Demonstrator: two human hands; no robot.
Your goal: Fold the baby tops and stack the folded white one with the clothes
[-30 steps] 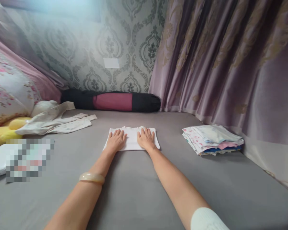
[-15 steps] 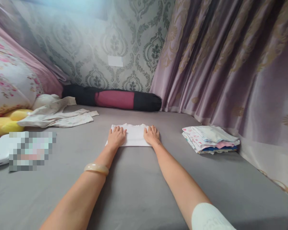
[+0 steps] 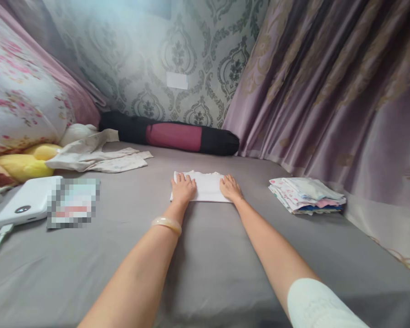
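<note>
One pixelated item (image 3: 73, 202), unreadable, at left; beyond, a pale garment (image 3: 95, 164), not folded. Centrally, white cloth (image 3: 208, 187), seemingly folded already, under left hand (image 3: 183, 187) and right hand (image 3: 230, 187), both laid flat, grasping nothing, covered parts hidden. At right, a folded stack (image 3: 307, 193), apparently finished, lower layers indistinct.

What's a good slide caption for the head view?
Left hand and right hand on white cloth, folded stack to the right.

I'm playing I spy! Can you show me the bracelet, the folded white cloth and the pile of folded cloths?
Bracelet (image 3: 166, 222): head view, on the upper side of its band.
Folded white cloth (image 3: 208, 187): head view, on its bare middle.
Pile of folded cloths (image 3: 307, 191): head view, on its top.
</note>
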